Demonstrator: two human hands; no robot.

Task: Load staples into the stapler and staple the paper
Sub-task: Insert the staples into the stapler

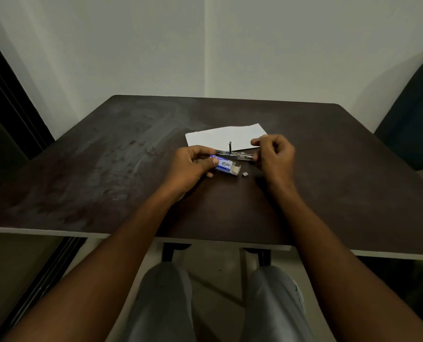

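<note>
The stapler (pixel 233 155) lies opened out flat near the middle of the dark table (pixel 106 156), a thin metal strip with a small upright post. Just behind it lies white paper (pixel 226 137). In front, the left hand (pixel 193 166) grips a blue-and-white staple box (pixel 224 165), flap open; its contents are hidden. Beside the box sits a small grey staple block (pixel 245 174). The right hand (pixel 274 154), fingers curled, pinches the stapler's right end.
</note>
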